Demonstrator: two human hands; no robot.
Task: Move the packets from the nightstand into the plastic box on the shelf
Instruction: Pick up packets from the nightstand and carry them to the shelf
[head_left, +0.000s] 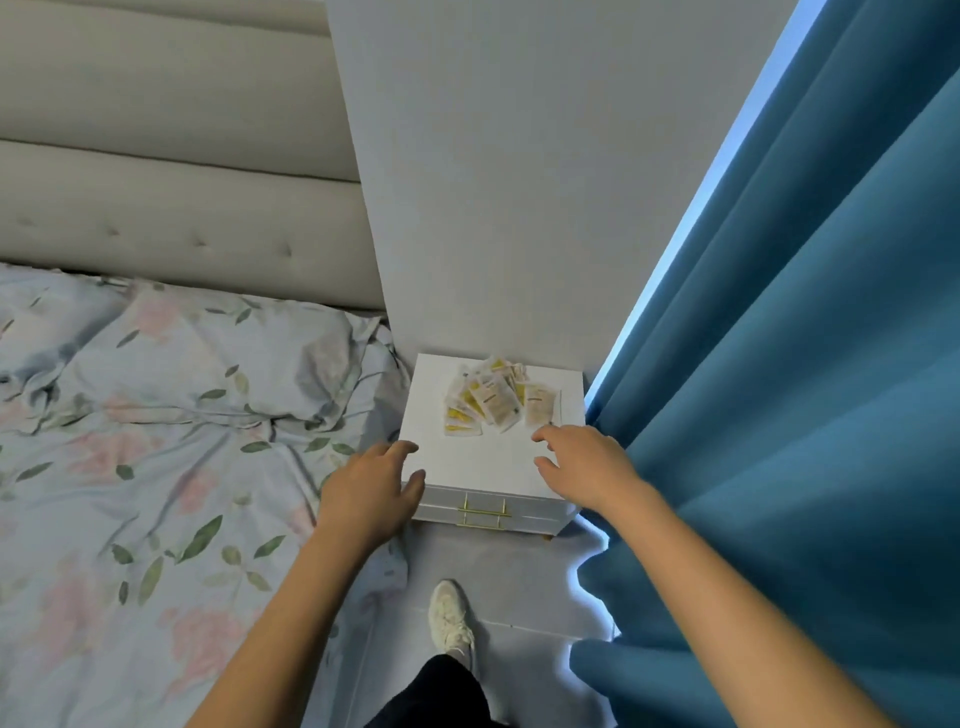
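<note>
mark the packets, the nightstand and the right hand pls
packets (493, 402), head view, on the middle packet of the pile.
nightstand (478, 462), head view, on the bare top in front of the pile.
right hand (587, 467), head view, on its back.

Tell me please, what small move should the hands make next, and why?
Probably both hands should reach a little further forward and close around the pile of packets. The packets lie untouched near the back of the white nightstand, and the left hand and right hand are both open, hold nothing and stop short of the pile. The plastic box is not in view.
</note>
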